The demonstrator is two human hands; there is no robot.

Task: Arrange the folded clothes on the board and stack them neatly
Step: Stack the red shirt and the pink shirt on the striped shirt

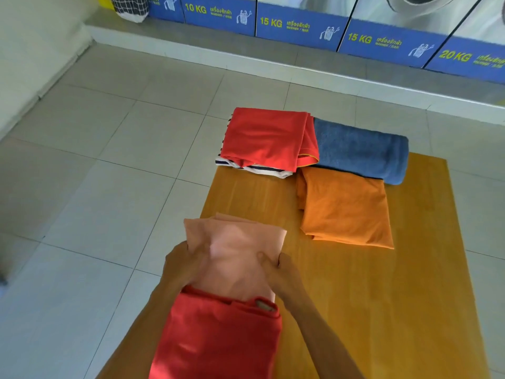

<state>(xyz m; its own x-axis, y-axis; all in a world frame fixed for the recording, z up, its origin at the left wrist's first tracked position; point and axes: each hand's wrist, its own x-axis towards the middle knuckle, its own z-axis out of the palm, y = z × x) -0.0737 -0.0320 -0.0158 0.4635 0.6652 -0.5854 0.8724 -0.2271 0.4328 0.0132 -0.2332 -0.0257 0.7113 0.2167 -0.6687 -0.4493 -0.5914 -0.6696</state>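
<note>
A folded pale pink cloth (235, 250) is held above the near left part of the wooden board (355, 296). My left hand (181, 265) grips its left edge and my right hand (276, 272) grips its right edge. Under its near end lies a red cloth (218, 340). At the board's far end, a red folded cloth (267, 138) rests on a striped garment (259, 168). Beside it is a blue towel (360, 150). An orange folded cloth (345, 212) lies in front of the towel.
The board lies on a grey tiled floor (109, 160). A raised ledge (273, 64) runs along the back, carrying washing machines with blue labels (300, 26). A checked bag (128, 6) stands on the ledge at far left.
</note>
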